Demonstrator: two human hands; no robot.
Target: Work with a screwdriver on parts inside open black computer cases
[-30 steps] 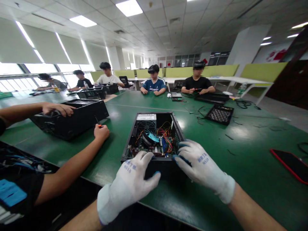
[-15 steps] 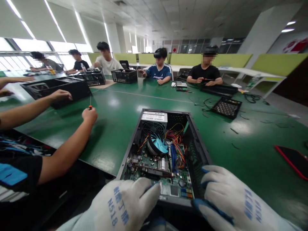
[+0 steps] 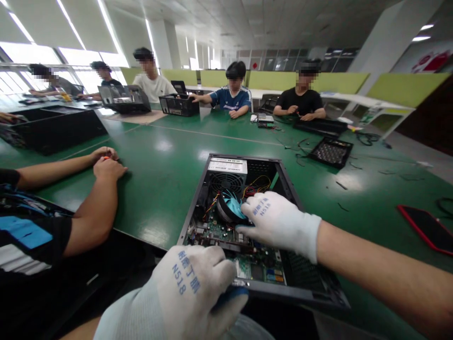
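Note:
An open computer case [image 3: 194, 200] lies before me on the table, its near end tipped toward me. Inside it, a round cooling fan [image 3: 231, 208] with light-blue blades and a black rim sits tilted above the green motherboard [image 3: 215, 232]. My left hand [image 3: 198, 288], in a white glove with blue fingertips, is closed around the near edge of the case. My gloved right hand [image 3: 271, 219] reaches over the case from the right, its curled fingers on the fan's right side and the thumb lower down. Its fingertips are partly hidden.
A power supply [image 3: 226, 172] fills the far left corner of the case. A red-edged phone [image 3: 426, 229] lies at right, a black drive cage [image 3: 331, 152] farther back. At left, a co-worker's hands [image 3: 108, 165] hold something orange near another case [image 3: 53, 130]. Other people sit across the table.
My right hand has left the case's near right corner and moved inward to the fan. My left hand stays on the near edge. The neighbour's hands have drawn together.

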